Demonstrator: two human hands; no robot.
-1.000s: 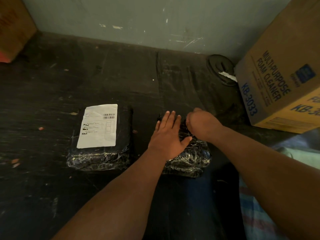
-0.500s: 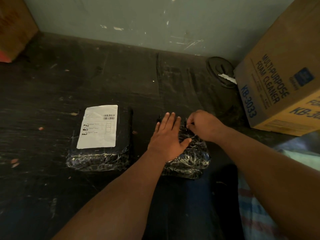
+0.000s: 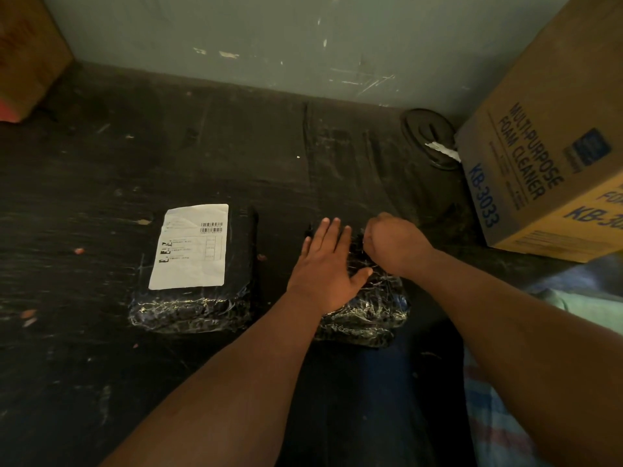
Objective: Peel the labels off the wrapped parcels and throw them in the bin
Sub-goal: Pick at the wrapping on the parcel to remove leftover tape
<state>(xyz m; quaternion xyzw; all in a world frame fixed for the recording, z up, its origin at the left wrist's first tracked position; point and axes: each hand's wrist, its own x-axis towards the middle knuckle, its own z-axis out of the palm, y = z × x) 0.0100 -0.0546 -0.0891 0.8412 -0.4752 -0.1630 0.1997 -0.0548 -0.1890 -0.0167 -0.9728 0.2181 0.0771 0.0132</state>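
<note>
Two parcels in shiny black wrap lie on the dark floor. The left parcel [image 3: 192, 308] carries a white label [image 3: 192, 247] with a barcode on its top. My left hand [image 3: 327, 267] presses flat, fingers straight, on the right parcel [image 3: 371, 311]. No label shows on that parcel. At its far edge my right hand [image 3: 394, 244] is curled, fingertips pinching at the top; what they pinch is hidden. A round black bin [image 3: 426, 133] stands at the back right against the wall, with a white scrap of paper [image 3: 441, 151] at its rim.
A large cardboard box [image 3: 546, 156] printed "Multi-purpose foam cleaner" stands at the right, touching the bin. Another brown box [image 3: 27, 55] sits in the far left corner. Striped and pale cloth [image 3: 573, 305] lies at the right edge. The wall closes off the back.
My right hand has shifted slightly along the right parcel's far edge and curled tighter. My left hand and both parcels stay put.
</note>
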